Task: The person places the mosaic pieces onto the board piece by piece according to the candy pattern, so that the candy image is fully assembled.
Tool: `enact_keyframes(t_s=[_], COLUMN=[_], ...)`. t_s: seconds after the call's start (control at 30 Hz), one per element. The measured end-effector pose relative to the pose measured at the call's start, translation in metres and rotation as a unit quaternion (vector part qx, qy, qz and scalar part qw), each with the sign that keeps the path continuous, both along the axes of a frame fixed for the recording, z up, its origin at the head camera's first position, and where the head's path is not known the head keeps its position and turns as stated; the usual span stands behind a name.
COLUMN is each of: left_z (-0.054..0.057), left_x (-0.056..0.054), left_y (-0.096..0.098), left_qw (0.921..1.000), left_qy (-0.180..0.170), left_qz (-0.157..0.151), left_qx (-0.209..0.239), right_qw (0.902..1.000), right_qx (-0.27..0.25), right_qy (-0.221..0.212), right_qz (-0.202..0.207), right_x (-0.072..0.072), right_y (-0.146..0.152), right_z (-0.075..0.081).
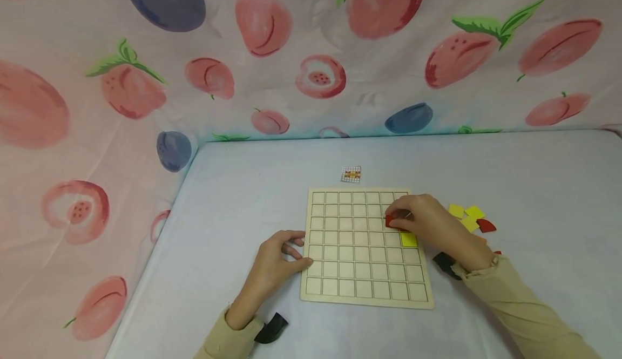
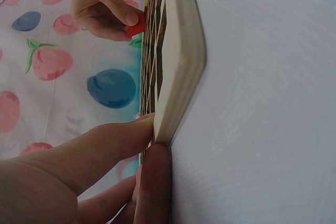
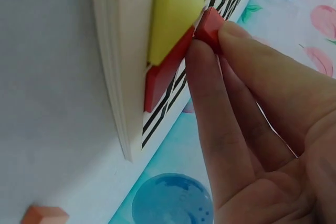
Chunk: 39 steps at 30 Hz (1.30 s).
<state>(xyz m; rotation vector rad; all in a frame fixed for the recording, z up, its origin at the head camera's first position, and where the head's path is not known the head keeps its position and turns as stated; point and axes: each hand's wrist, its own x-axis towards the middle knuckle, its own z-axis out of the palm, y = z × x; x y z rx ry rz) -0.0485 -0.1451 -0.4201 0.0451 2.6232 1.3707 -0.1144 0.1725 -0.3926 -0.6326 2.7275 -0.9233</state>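
My right hand (image 1: 427, 221) pinches a small red tile (image 3: 211, 29) between thumb and fingertips, at the upper right of a pale wooden grid board (image 1: 347, 253). Right below those fingers, a yellow square tile (image 1: 408, 239) lies in the board's right column. Beside it sits another red piece (image 3: 165, 74), mostly covered by the hand in the head view. My left hand (image 1: 276, 262) rests at the board's left edge, its thumb and loosely bent fingers touching the rim, spaced apart along it. In the left wrist view the held red tile (image 2: 136, 25) hovers close to the grid.
Right of the board lie yellow squares (image 1: 470, 223), a red quarter-round piece (image 1: 486, 225) and an orange piece (image 3: 44, 215). A small pattern card (image 1: 351, 174) lies behind the board. Fruit-print cloth (image 1: 320, 51) hangs behind the white table (image 1: 233, 197).
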Motion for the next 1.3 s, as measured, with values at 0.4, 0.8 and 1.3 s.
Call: enact_keyframes(t_s=[0.4,0.8,1.3], left_z=[-0.0004,-0.0011,-0.0028], left_x=[-0.0008,-0.0001,-0.0003], left_y=[0.0001,-0.0011,-0.0025], left_qw=[1.0000,1.0000,0.9999], left_qy=[0.008,0.005,0.009], left_qz=[-0.001,-0.006,-0.008], left_qx=[-0.003,0.002,0.002], right_qw=[0.9998,0.9999,0.9999], right_qx=[0.000,0.005,0.001], right_qy=[0.013,-0.001,-0.004], right_qz=[0.014,0.011,0.012], right_x=[-0.0021,-0.0021,-0.0005], right_y=[-0.0012,-0.0035,-0.0062], right_z=[-0.0041,-0.0049,-0.0062])
